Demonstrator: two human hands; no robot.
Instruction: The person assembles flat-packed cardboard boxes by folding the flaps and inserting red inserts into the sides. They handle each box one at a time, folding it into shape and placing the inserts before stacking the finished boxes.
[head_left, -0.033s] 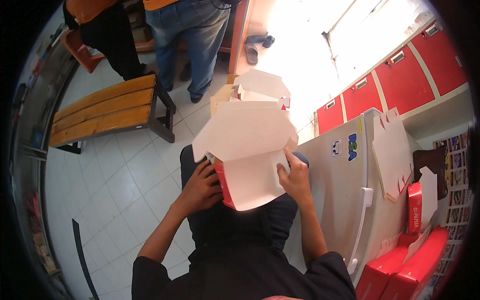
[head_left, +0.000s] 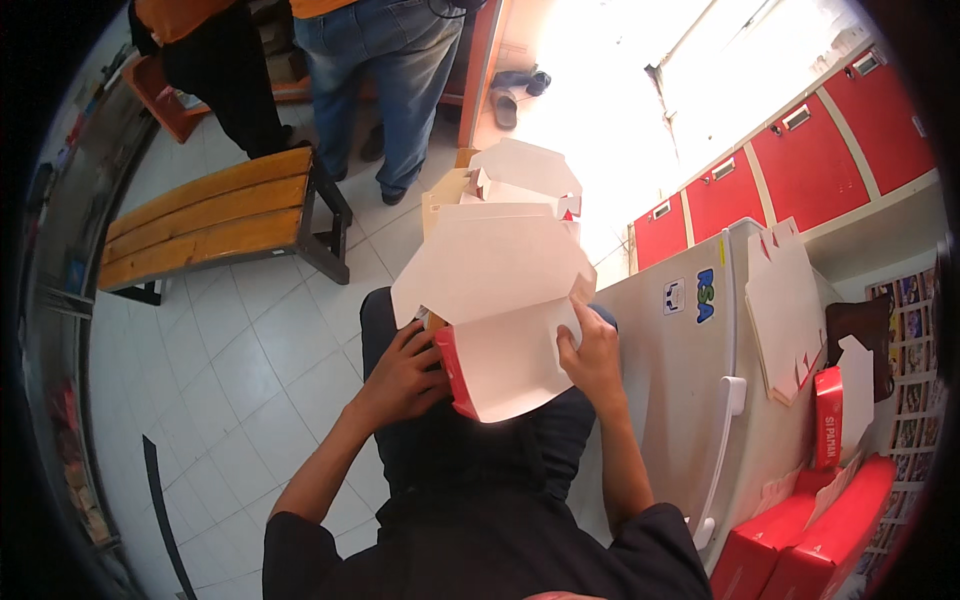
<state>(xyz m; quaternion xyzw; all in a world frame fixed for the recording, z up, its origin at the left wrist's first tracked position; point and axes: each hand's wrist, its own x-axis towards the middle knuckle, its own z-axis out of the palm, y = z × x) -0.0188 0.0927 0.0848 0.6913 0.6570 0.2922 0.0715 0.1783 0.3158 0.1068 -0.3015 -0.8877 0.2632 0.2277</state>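
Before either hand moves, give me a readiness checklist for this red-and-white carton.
1. Left hand beside the red side wall: ok.
2. Right hand on the right edge of the carton, thumb over its white inner face: ok.
3. Carton closed: not ok, its broad upper flap is spread open.
4. Underside of the carton sound: cannot tell, out of sight.
5. Wooden bench apart from both hands: ok, it stands off to the left.
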